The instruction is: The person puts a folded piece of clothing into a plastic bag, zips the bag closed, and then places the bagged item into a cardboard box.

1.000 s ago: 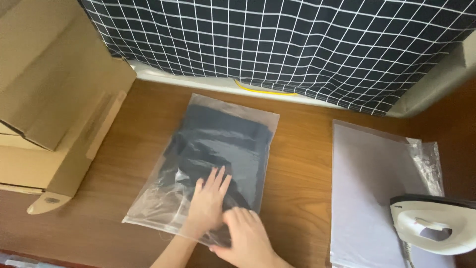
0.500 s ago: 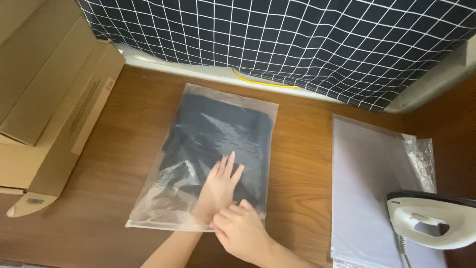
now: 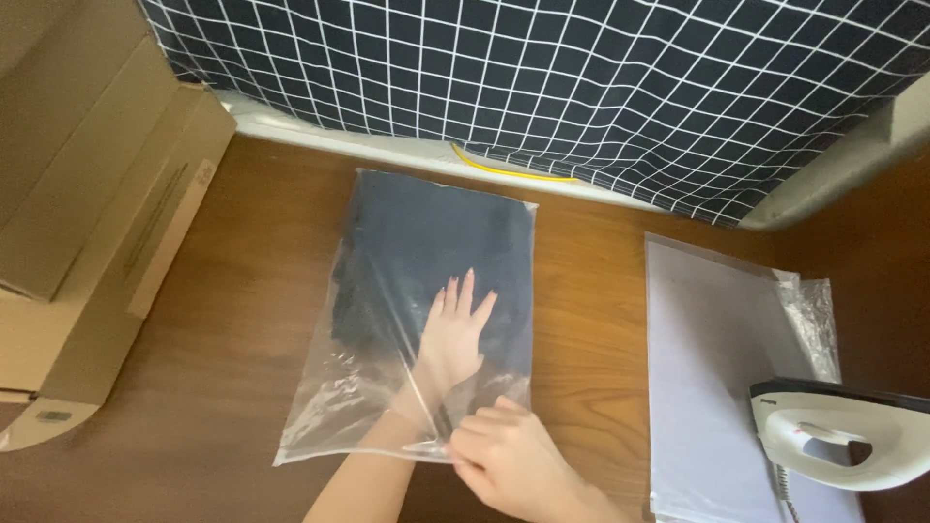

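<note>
A clear plastic bag (image 3: 320, 416) lies on the wooden table (image 3: 232, 291) with a folded dark navy garment (image 3: 426, 242) inside it. My left hand (image 3: 455, 329) is inside the bag through its near opening, flat with fingers spread on the garment. My right hand (image 3: 513, 460) pinches the bag's open near edge at the right side.
Cardboard boxes (image 3: 87, 223) are stacked at the left. A stack of flat white bags (image 3: 717, 368) lies at the right, with a white iron (image 3: 843, 436) on its near corner. A dark checked cloth (image 3: 581, 87) hangs at the back above a yellow strip (image 3: 509, 172).
My left hand has slid further into the bag, pushing the garment toward the far end. My right hand has stayed at the bag's opening.
</note>
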